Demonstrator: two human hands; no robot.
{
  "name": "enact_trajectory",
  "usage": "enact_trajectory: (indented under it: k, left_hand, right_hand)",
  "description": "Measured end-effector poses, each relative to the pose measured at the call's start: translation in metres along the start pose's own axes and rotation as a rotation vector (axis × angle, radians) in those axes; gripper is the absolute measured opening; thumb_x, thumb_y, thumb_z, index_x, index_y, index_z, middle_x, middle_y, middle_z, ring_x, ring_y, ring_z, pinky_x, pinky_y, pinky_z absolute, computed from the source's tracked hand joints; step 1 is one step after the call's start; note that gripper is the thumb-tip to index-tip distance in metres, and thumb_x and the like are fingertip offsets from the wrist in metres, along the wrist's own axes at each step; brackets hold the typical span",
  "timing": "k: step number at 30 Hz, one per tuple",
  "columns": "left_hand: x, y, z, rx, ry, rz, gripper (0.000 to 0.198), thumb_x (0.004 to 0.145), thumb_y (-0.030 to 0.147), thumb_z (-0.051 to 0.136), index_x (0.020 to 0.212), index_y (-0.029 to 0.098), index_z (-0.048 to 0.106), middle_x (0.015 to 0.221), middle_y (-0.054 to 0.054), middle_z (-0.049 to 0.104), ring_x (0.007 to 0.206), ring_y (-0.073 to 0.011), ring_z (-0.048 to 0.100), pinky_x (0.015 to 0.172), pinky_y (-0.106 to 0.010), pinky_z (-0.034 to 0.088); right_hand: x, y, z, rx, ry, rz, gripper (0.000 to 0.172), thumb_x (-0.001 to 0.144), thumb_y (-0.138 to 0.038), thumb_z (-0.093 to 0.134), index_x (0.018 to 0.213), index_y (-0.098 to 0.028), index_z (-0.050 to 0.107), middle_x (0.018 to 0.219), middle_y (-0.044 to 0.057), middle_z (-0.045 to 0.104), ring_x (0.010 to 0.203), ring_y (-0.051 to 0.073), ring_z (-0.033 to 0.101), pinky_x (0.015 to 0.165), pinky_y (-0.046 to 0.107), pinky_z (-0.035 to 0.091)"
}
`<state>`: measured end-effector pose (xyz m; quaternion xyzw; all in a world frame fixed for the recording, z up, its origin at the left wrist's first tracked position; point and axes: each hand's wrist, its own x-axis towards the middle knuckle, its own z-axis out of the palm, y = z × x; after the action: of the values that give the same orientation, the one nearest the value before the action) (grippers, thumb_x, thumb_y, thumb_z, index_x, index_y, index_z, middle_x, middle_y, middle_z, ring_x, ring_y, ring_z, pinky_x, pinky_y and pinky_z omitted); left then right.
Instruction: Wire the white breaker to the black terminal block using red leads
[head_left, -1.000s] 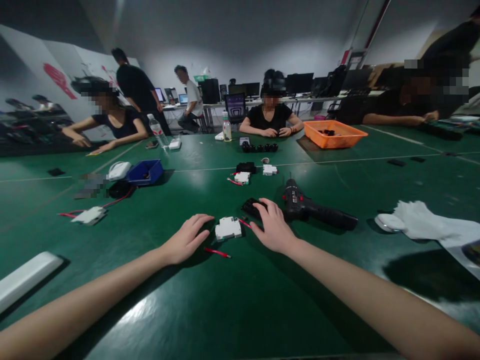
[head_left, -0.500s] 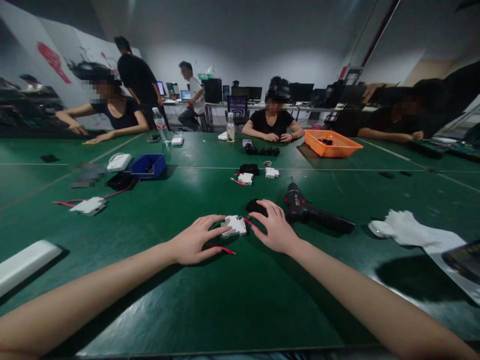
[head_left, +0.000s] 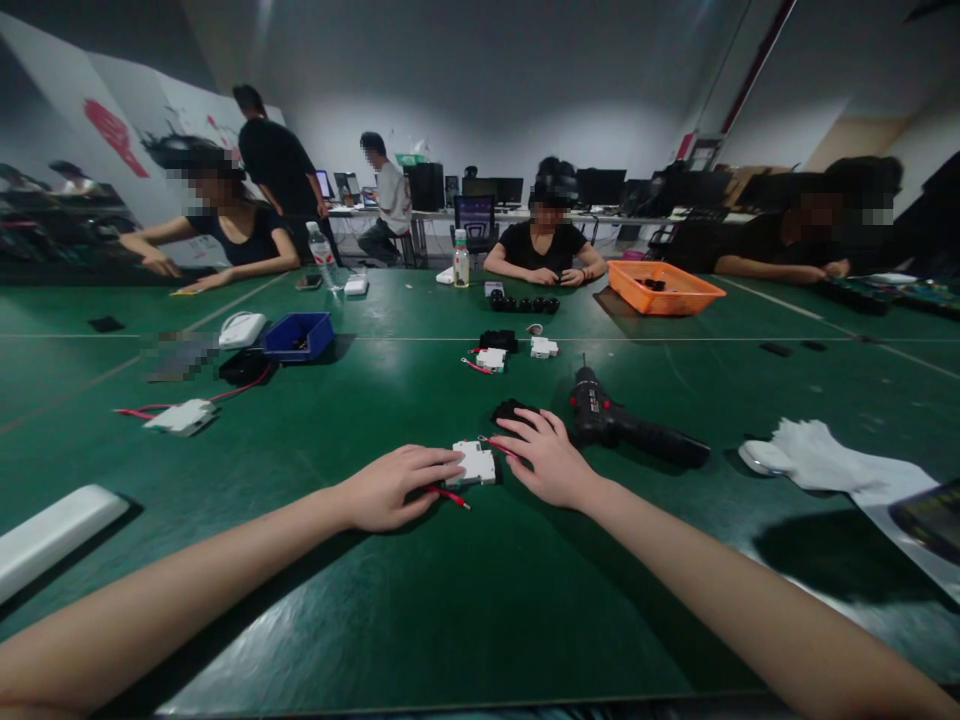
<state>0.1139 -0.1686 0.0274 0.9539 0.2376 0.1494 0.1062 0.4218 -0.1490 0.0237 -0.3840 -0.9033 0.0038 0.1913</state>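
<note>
A white block-shaped part (head_left: 475, 464) lies flat on the green table (head_left: 480, 600). My left hand (head_left: 397, 487) rests at its left side, fingertips on its edge, fingers apart. Under that hand a red wire (head_left: 454, 497) sticks out toward the right. To the right of the part is my right hand (head_left: 546, 460), its fingers spread over the table and touching a second red wire (head_left: 499, 446). A black object (head_left: 514, 410) lies just behind the right fingers, partly hidden. Beside that hand stands a black power drill (head_left: 600, 405).
Further back are a blue bin (head_left: 298, 337), an orange basket (head_left: 664, 290), bottles (head_left: 460, 262) and more white parts (head_left: 491, 360). A white case (head_left: 60, 535) lies at left, crumpled white cloth (head_left: 817, 460) at right. Several people sit or stand around the table.
The white part has shifted slightly right and toward me. My left fingers are closer together on its left edge, and my right fingers have moved slightly.
</note>
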Motion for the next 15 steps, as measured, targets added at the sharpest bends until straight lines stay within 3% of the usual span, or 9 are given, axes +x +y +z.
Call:
enact_trajectory:
  k: [9,15]
  left_hand:
    - [-0.003,-0.001,0.002,-0.017,0.02,0.025,0.047,0.095,0.022,0.049,0.142,0.028,0.049,0.143,-0.009,0.056,0.123,-0.0226,0.059,0.102,-0.041,0.049]
    - [-0.003,0.001,0.002,-0.057,0.04,-0.059,0.051,0.09,0.02,0.052,0.14,0.023,0.046,0.136,-0.012,0.058,0.121,-0.0235,0.058,0.101,-0.039,0.049]
  right_hand:
    - [0.002,-0.002,-0.001,0.008,0.043,0.045,0.038,0.094,-0.028,0.052,0.129,-0.019,0.063,0.136,0.011,0.062,0.139,0.03,0.041,0.116,0.059,0.023]
    - [-0.002,-0.017,-0.005,0.018,0.061,-0.048,0.042,0.096,-0.04,0.054,0.13,-0.017,0.062,0.137,0.013,0.06,0.138,0.029,0.042,0.117,0.055,0.025]
